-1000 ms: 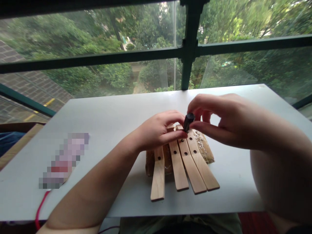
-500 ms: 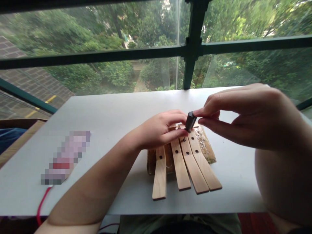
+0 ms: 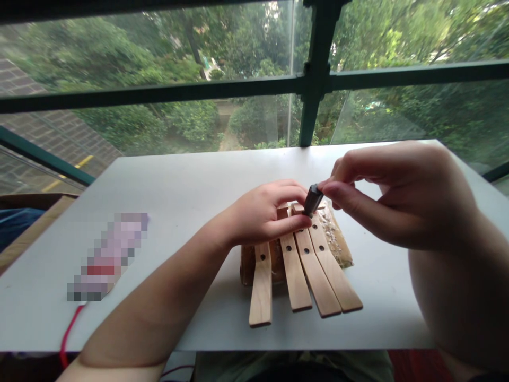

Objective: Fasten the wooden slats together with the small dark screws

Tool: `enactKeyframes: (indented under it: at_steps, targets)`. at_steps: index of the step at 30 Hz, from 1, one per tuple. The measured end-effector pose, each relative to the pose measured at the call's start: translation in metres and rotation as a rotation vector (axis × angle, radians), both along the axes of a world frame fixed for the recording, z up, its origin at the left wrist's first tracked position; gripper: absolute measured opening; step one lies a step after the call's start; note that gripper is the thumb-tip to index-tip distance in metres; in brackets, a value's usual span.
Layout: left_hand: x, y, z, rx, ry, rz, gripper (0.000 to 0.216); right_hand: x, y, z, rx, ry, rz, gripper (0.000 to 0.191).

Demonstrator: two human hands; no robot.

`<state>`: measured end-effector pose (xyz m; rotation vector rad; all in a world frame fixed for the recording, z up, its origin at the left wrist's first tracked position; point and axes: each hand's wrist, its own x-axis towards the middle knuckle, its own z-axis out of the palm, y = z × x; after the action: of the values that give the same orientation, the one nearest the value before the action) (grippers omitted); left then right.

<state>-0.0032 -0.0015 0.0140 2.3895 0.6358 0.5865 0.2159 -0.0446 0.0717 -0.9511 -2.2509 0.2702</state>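
Note:
Between the thumb and fingers of my right hand (image 3: 382, 191) is the upper end of a short dark stubby screwdriver (image 3: 314, 198), tilted over the wood. My left hand (image 3: 274, 209) reaches in from the left, its thumb and fingers closed around the screwdriver's lower end; the tip is hidden there. Below lie several flat, bent wooden slats (image 3: 296, 276) with dark screws or screw holes in them. One slat (image 3: 260, 297) sits apart on the left. Their upper ends rest on a brown wrapped block (image 3: 338, 244), partly covered by my left hand.
The white table (image 3: 170, 196) stands against a window with a dark green frame (image 3: 310, 116). On its left lies a pixelated pinkish object (image 3: 115, 249) with a red cable (image 3: 67, 334). A cardboard box (image 3: 43, 228) is beyond the left edge.
My right hand's fingers have shifted around the screwdriver's top, and its handle has moved slightly right. The left thumb has moved slightly right and down. The slats look unmoved.

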Motion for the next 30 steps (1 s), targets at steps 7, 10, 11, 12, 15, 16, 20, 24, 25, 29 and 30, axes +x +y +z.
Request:
enactKeyframes:
  at_steps: [7,10,11,12,15,16,20,24,25,29,30]
  targets:
    - [0.001,-0.002,0.000,-0.060,0.005,0.089,0.028,-0.001,0.000,-0.003,0.031,0.020,0.054,0.020]
    - [0.002,-0.002,0.002,-0.059,0.015,0.077,0.024,-0.004,0.000,-0.006,0.054,0.027,0.041,0.025]
    - [0.002,-0.002,0.002,-0.057,0.014,0.072,0.024,-0.005,-0.001,-0.006,0.061,0.029,0.031,0.026]
    - [0.002,-0.002,0.002,-0.053,0.009,0.068,0.024,-0.006,-0.002,-0.007,0.069,0.037,0.025,0.027]
    - [0.001,-0.003,0.002,-0.048,-0.011,0.055,0.022,-0.007,-0.004,-0.008,0.058,0.055,-0.004,0.029]
    - [0.000,-0.003,0.002,-0.050,-0.015,0.055,0.022,-0.008,-0.004,-0.008,0.049,0.061,-0.018,0.031]
    - [0.000,-0.002,0.001,-0.075,-0.017,0.062,0.023,-0.008,-0.003,-0.009,0.027,0.052,-0.035,0.034]
    - [0.000,-0.001,0.001,-0.079,-0.019,0.055,0.022,-0.009,-0.002,-0.010,0.033,0.086,-0.036,0.033]
    - [0.000,-0.002,0.001,-0.079,-0.024,0.055,0.021,-0.009,-0.002,-0.010,0.038,0.093,-0.042,0.032]
    - [0.000,-0.002,0.001,-0.078,-0.046,0.042,0.015,-0.010,-0.001,-0.010,0.071,0.071,-0.042,0.028]
    - [-0.001,-0.002,0.001,-0.075,-0.049,0.035,0.014,-0.009,-0.001,-0.010,0.081,0.061,-0.039,0.027]
